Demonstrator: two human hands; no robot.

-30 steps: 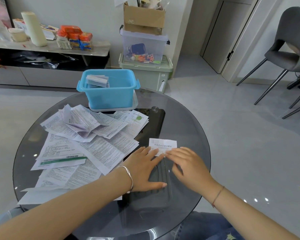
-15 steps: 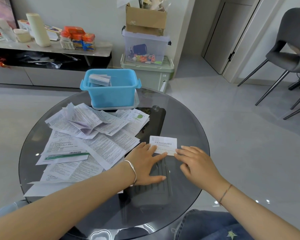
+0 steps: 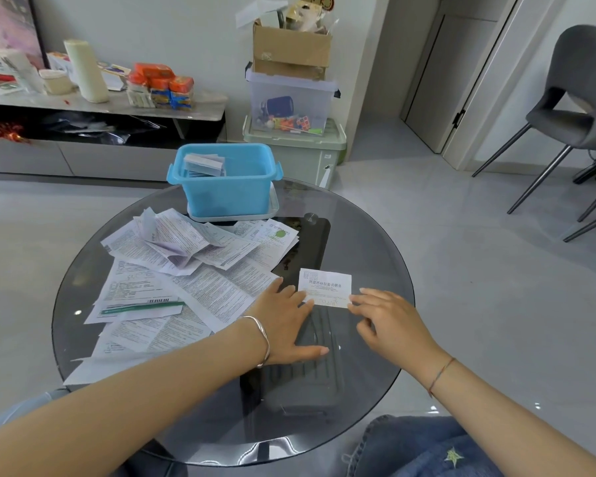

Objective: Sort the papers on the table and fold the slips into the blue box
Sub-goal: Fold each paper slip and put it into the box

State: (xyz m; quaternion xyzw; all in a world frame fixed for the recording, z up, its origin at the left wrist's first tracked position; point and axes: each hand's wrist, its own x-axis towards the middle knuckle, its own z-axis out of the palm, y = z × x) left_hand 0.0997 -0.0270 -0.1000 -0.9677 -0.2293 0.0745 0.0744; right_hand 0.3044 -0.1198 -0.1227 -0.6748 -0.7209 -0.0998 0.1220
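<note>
A small folded white slip (image 3: 325,287) lies flat on the round glass table (image 3: 369,242). My left hand (image 3: 286,321) lies flat beside it, fingertips pressing its lower left edge. The fingertips of my right hand (image 3: 389,321) touch the slip's lower right corner. A loose pile of printed papers (image 3: 172,270) covers the table's left half. The blue box (image 3: 226,182) stands at the far edge on a white lid, with folded slips (image 3: 203,165) inside at its left.
A low cabinet (image 3: 100,105) with packets and a roll runs along the back wall. Stacked storage bins (image 3: 293,132) topped by a cardboard box stand behind the table. A grey chair (image 3: 578,108) is at the right. My denim-clad knee (image 3: 427,445) shows below.
My right hand has slid rightward along the slip's lower edge to its right corner. The left hand stays pressed at the left edge.
</note>
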